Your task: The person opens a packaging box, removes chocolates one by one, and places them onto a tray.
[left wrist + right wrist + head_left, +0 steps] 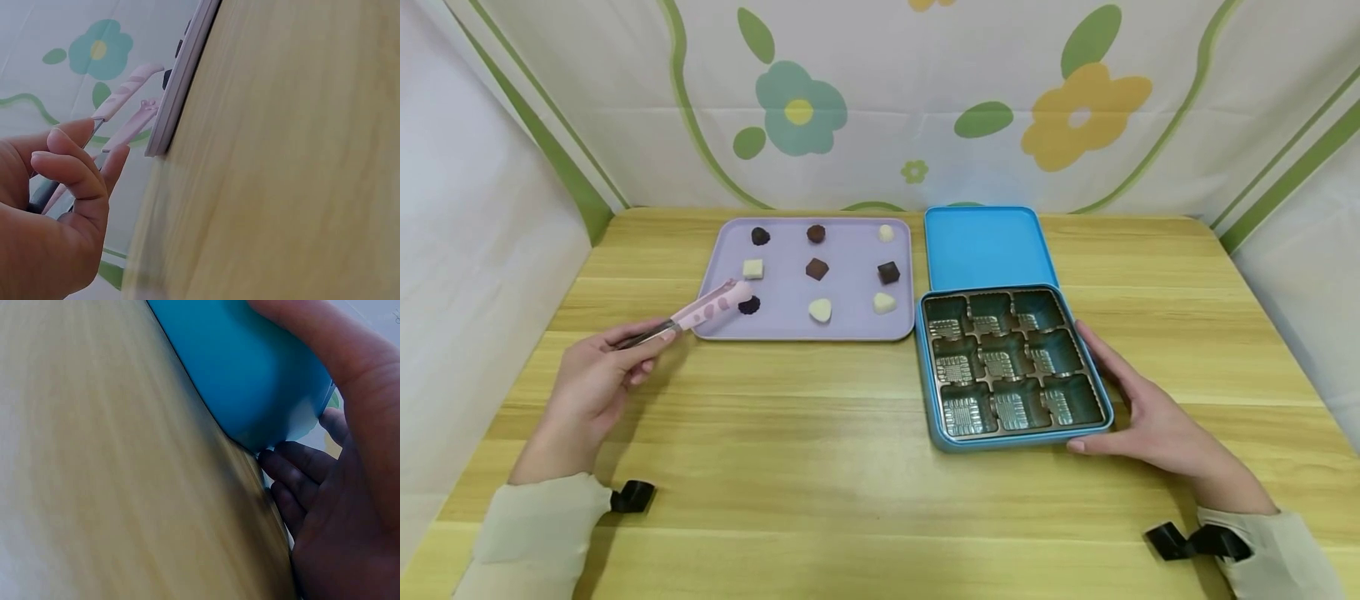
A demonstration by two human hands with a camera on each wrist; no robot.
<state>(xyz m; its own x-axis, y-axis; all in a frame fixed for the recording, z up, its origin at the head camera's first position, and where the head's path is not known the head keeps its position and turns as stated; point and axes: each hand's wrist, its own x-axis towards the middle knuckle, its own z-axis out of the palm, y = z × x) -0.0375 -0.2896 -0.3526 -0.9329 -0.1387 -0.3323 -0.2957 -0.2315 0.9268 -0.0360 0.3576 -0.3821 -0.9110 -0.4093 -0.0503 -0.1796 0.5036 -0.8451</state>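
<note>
My left hand point(597, 377) holds a pair of tongs point(711, 305) with pink patterned tips. Their tips reach over the front left of a lilac tray point(786, 325), right at a dark scalloped chocolate point(749, 306). The left wrist view shows the two pink arms of the tongs point(128, 94) spread apart near the tray edge. My right hand point(1157, 421) holds the near right corner of a blue tin point(936, 417), thumb at the front and fingers along the right side. A brown plastic insert point(988, 337) with several bare compartments sits inside the tin.
White, brown and dark chocolates, such as a white square one point(753, 269) and a brown one point(817, 268), lie in rows on the tray. Behind the tin lies its blue lid point(988, 246). A flowered curtain point(880, 125) borders the back of the wooden table point(820, 467).
</note>
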